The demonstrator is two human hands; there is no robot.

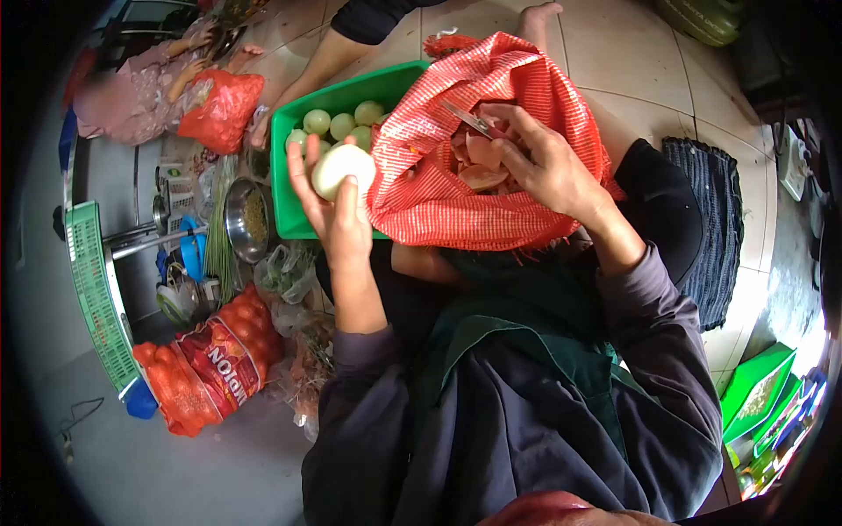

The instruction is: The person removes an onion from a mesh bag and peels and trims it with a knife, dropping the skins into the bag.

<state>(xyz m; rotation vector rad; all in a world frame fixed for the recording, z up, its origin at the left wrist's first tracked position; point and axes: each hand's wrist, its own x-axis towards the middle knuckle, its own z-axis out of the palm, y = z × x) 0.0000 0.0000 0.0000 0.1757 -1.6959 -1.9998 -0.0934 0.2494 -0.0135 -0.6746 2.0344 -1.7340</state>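
Observation:
My left hand (345,230) has its fingers round a peeled white onion (340,170), held over the near side of a green tub (282,197). Several other peeled onions (317,122) lie in that tub. In my right hand (554,171) is a small knife (467,117), its blade pointing up and to the left. Below the knife, a red-and-white woven sack (438,210) lies open in front of me, and onion skins (482,153) show in its mouth. The sack covers the tub's right part.
A full orange net sack of onions (215,359) lies at left. Nearer the tub are a metal bowl (249,219) and long green stalks (221,250). Another person (145,96) sits at upper left beside a red bag (222,110). A dark woven mat (706,228) lies at right.

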